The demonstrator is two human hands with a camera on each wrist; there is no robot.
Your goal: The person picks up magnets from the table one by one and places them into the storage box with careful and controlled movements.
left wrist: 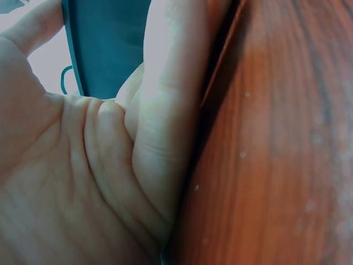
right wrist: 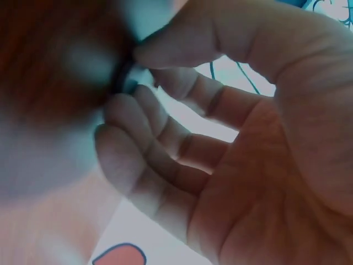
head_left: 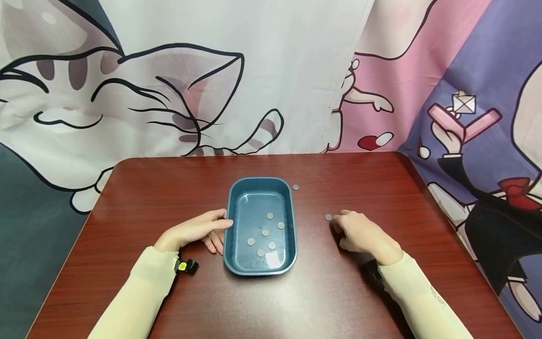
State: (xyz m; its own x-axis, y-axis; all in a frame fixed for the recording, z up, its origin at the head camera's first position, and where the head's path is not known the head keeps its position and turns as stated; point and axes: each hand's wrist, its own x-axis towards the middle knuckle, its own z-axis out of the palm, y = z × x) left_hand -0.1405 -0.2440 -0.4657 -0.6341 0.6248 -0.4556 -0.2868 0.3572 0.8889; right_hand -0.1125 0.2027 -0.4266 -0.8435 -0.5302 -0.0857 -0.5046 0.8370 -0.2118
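Both arms wore pale cream long sleeves (head_left: 139,287) reaching the wrists. At lower left, a small black device with a yellow-green spot (head_left: 185,266) sat strapped at the cuff; another dark strap (head_left: 373,270) showed at lower right.

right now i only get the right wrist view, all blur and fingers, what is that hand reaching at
Observer: The right hand lies on the table, fingertips at a small coin.
Operator: any other coins out there
Observer: One more coin on the table, by the far right corner of a blue tray.
Operator: tray empty
Observer: No, six coins in the tray.
Operator: left hand
Observer: The left hand rests against the tray's left wall, fingers straight.
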